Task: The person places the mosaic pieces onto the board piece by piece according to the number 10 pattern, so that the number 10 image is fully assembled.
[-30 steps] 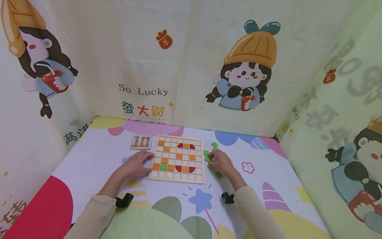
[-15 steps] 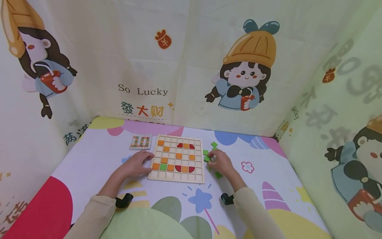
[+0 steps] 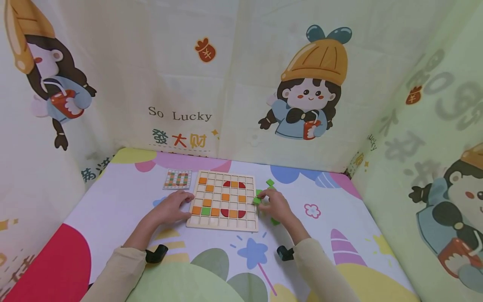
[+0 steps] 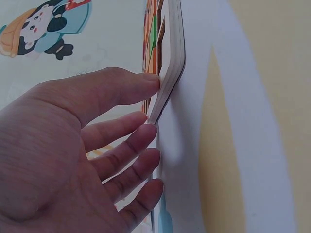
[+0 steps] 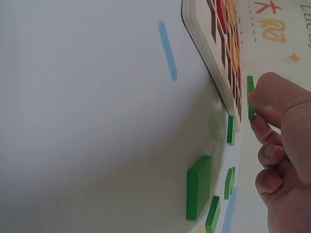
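A wooden grid board (image 3: 222, 228) lies on the table, with several orange tiles (image 3: 225, 197), one green tile (image 3: 206, 211) and red rounded pieces (image 3: 226, 184) in its cells. My left hand (image 3: 170, 208) touches the board's left edge, thumb on the rim and fingers loosely bent, as the left wrist view shows. Just past the right edge, my right hand (image 3: 278, 208) pinches a green square tile (image 5: 251, 97) between thumb and forefinger, raised off the table. Beneath and behind that hand lie several loose green tiles (image 5: 199, 188), partly hidden in the head view.
A small card (image 3: 177, 179) printed with a coloured grid pattern lies beyond the left hand, beside the board. The tablecloth (image 3: 313, 235) carries printed shapes. Patterned curtains (image 3: 234, 84) stand behind the table and at both sides.
My right hand has moved slightly left with the green tile, toward the board's right edge. The left hand stays at the board's left edge.
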